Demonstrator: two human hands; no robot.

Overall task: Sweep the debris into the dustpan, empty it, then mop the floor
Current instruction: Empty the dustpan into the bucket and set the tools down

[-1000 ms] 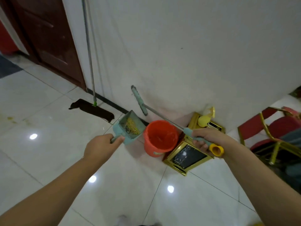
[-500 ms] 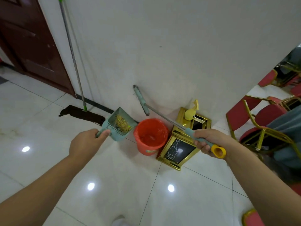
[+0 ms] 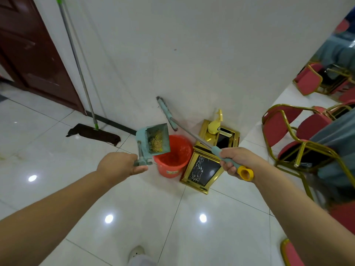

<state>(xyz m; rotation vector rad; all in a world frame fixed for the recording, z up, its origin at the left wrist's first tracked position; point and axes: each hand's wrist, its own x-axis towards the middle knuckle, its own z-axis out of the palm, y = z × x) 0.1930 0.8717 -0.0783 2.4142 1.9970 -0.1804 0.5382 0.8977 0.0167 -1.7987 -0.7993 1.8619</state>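
While the dustpan (image 3: 153, 139) is held above the near-left rim of the orange bucket (image 3: 173, 156), the emptying step is judged to be in hand. Its handle is gripped in the curled left hand (image 3: 119, 167), and yellowish debris (image 3: 156, 140) is seen lying against the comb teeth inside the pan. The broom (image 3: 192, 137) is gripped by the right hand (image 3: 235, 160) around its teal grip just above the yellow end cap, its head raised against the wall beyond the bucket. To do this well, the pan's open lip should be brought fully over the bucket's mouth before it is tipped further, since part of the pan appears to overhang the floor (image 3: 134, 208) at the rim's left side. A slow tilt and a light tap are advised, so that bits caught in the teeth are shaken loose. The mop (image 3: 92, 129) is leaned against the wall by the door (image 3: 32, 60), its dark pad on the tiles, untouched.
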